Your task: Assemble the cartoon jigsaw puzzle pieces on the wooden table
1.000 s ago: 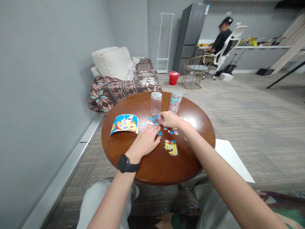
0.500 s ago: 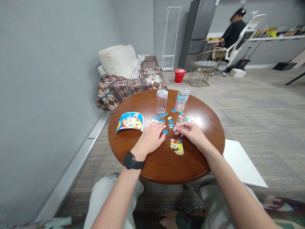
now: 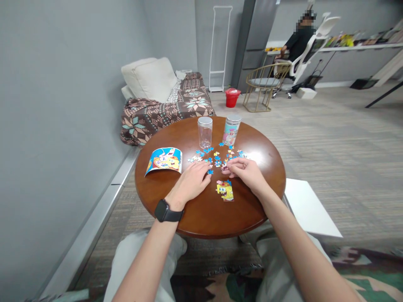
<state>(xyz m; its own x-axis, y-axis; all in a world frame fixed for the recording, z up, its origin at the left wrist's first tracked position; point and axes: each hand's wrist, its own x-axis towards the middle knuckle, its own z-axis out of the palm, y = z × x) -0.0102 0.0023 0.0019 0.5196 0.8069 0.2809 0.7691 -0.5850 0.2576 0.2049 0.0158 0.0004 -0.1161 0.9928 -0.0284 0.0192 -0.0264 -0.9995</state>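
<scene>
My left hand (image 3: 193,181) lies palm down on the round wooden table, fingers stretched out at the near edge of the loose puzzle pieces (image 3: 217,158). A blue puzzle piece (image 3: 210,171) lies by its thumb and fingertips. Thumb and fingers of my right hand (image 3: 247,173) are pinched on a small pinkish puzzle piece (image 3: 224,168), low over the table. Between the hands and closer to me lies a joined puzzle section (image 3: 225,191) with a yellow cartoon face. Left of my left hand, a curled picture sheet (image 3: 165,160) shows a similar yellow character.
A clear jar (image 3: 205,133) and a jar with a printed label (image 3: 231,131), both silver-lidded, stand behind the pieces. Beyond the table (image 3: 201,224) are a covered sofa (image 3: 163,111), a red bin (image 3: 232,98) and a gold-framed chair (image 3: 266,84). A person (image 3: 299,42) sits at the back counter.
The head view has swung slightly right, so the whole scene sits further left. Both hands keep nearly the same places over the table.
</scene>
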